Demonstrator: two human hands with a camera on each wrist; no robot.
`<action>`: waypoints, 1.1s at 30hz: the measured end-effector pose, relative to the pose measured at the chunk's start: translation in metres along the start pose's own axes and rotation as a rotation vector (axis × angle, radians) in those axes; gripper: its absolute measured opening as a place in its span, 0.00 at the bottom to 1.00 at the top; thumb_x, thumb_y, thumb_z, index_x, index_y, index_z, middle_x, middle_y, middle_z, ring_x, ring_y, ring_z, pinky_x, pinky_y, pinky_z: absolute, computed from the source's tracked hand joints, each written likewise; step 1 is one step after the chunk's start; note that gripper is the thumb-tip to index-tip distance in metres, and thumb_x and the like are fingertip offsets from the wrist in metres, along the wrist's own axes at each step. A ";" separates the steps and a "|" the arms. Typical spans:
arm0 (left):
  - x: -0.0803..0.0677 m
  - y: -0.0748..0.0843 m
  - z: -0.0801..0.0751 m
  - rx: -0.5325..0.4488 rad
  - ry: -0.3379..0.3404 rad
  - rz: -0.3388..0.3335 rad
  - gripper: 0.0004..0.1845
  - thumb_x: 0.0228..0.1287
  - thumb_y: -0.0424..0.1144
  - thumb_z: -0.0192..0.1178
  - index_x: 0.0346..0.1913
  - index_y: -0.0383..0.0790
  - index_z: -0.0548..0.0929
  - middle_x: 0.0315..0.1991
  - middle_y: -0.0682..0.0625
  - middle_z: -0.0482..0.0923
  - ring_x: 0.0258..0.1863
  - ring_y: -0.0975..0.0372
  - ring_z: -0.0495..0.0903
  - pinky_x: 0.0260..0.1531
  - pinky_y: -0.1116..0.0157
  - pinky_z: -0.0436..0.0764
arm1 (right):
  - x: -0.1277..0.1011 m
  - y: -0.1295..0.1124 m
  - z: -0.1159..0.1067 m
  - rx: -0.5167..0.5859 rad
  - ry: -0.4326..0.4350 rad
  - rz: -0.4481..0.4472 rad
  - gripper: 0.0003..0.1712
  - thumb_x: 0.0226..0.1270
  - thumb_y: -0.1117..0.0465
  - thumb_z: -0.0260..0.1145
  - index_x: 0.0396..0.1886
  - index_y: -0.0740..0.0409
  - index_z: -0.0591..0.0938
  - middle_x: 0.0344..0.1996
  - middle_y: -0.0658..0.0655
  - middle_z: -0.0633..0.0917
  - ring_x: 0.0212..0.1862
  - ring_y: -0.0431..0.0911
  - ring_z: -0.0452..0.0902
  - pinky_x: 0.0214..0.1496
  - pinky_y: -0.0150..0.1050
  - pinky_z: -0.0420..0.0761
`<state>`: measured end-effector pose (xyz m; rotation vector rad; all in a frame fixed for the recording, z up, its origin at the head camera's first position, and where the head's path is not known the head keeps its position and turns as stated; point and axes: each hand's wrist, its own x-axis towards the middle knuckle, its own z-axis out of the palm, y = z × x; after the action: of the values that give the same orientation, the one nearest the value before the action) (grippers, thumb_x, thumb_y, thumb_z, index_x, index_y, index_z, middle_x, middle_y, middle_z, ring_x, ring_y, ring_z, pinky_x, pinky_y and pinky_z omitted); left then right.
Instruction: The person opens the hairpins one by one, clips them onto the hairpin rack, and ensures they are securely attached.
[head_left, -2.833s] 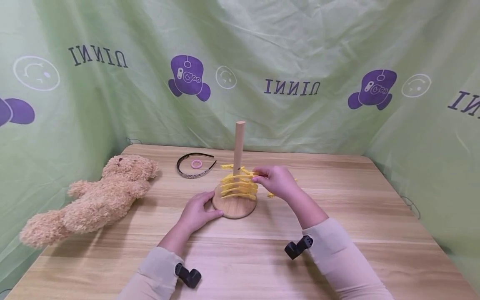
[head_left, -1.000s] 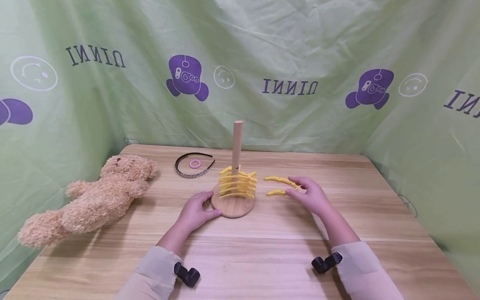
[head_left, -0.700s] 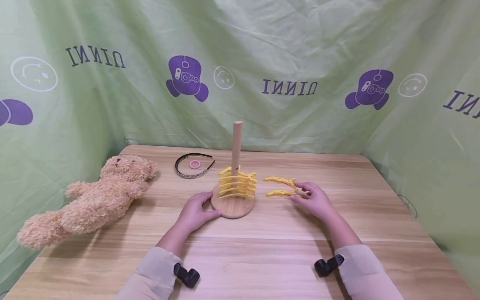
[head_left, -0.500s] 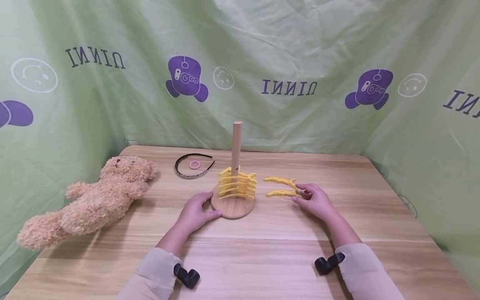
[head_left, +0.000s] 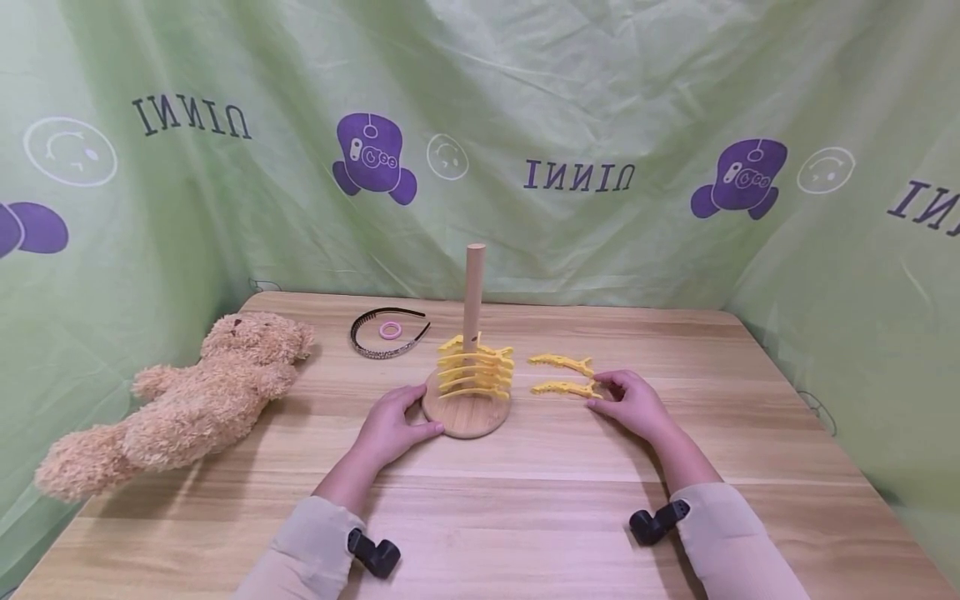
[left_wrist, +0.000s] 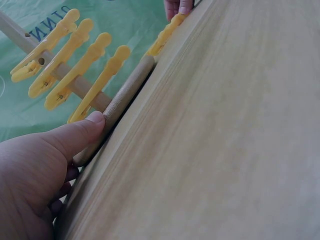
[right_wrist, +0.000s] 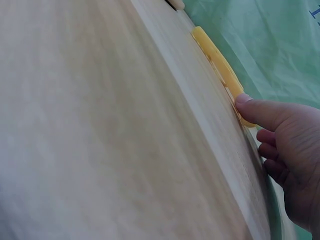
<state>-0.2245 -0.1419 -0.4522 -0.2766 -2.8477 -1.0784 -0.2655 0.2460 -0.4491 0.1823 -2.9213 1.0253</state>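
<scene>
A wooden stand has a round base (head_left: 467, 419) and an upright post (head_left: 474, 292). Several yellow hair clips (head_left: 476, 374) are clamped across the post's lower part, one above another. My left hand (head_left: 390, 423) grips the base's left edge, thumb on top, as the left wrist view also shows. Right of the stand, two more yellow clips lie side by side on the table: a rear clip (head_left: 561, 362) and a front clip (head_left: 562, 388). My right hand (head_left: 628, 405) pinches the front clip's right end; in the right wrist view the thumb (right_wrist: 250, 102) presses on it.
Behind the stand to the left lie a black headband (head_left: 378, 353) and a pink ring-shaped hair tie (head_left: 391, 323). A tan teddy bear (head_left: 195, 408) lies along the table's left side. Green printed curtain (head_left: 585, 100) surrounds the wooden table (head_left: 510, 517).
My right hand has left the clips on the post and moved right to the table. Two clips now lie there, and the hand has shifted from the rear one to the front one.
</scene>
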 end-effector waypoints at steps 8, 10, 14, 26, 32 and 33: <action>0.000 -0.001 0.000 0.004 0.005 0.013 0.42 0.37 0.57 0.66 0.57 0.39 0.69 0.57 0.41 0.68 0.59 0.49 0.64 0.61 0.52 0.60 | 0.001 0.000 -0.001 -0.016 -0.009 -0.026 0.30 0.41 0.42 0.68 0.43 0.53 0.76 0.43 0.57 0.76 0.47 0.49 0.69 0.52 0.47 0.69; 0.000 -0.001 0.000 0.004 0.007 0.017 0.42 0.37 0.57 0.66 0.57 0.39 0.69 0.56 0.40 0.68 0.58 0.49 0.64 0.61 0.52 0.61 | 0.001 0.000 -0.001 -0.034 -0.010 -0.037 0.30 0.41 0.42 0.68 0.43 0.53 0.77 0.43 0.57 0.76 0.46 0.49 0.69 0.52 0.47 0.69; 0.000 0.000 0.000 0.005 0.011 0.021 0.42 0.37 0.57 0.66 0.57 0.39 0.69 0.56 0.41 0.69 0.58 0.49 0.65 0.61 0.52 0.61 | 0.001 0.000 0.000 -0.053 -0.009 -0.050 0.29 0.41 0.42 0.68 0.41 0.53 0.77 0.42 0.56 0.76 0.45 0.48 0.69 0.51 0.46 0.69; 0.000 0.000 0.000 0.011 0.010 0.021 0.42 0.37 0.57 0.66 0.57 0.39 0.68 0.56 0.41 0.69 0.58 0.50 0.64 0.61 0.52 0.60 | -0.009 -0.008 -0.003 0.094 -0.026 0.060 0.30 0.44 0.42 0.66 0.45 0.53 0.73 0.42 0.56 0.78 0.46 0.48 0.72 0.51 0.45 0.73; 0.001 0.001 0.000 0.012 0.004 0.015 0.42 0.37 0.57 0.65 0.57 0.40 0.68 0.56 0.41 0.68 0.58 0.49 0.64 0.61 0.52 0.60 | -0.012 -0.019 -0.007 0.227 0.026 0.083 0.27 0.46 0.51 0.67 0.45 0.56 0.70 0.42 0.58 0.79 0.47 0.49 0.74 0.51 0.42 0.75; 0.001 0.001 0.000 0.013 0.005 0.020 0.42 0.38 0.57 0.65 0.57 0.39 0.68 0.56 0.41 0.69 0.58 0.49 0.65 0.60 0.51 0.61 | -0.013 -0.021 -0.009 0.241 0.033 0.078 0.27 0.47 0.51 0.67 0.45 0.57 0.70 0.42 0.58 0.80 0.47 0.49 0.74 0.51 0.40 0.76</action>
<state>-0.2249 -0.1415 -0.4514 -0.2995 -2.8402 -1.0550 -0.2503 0.2361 -0.4300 0.0580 -2.7881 1.3766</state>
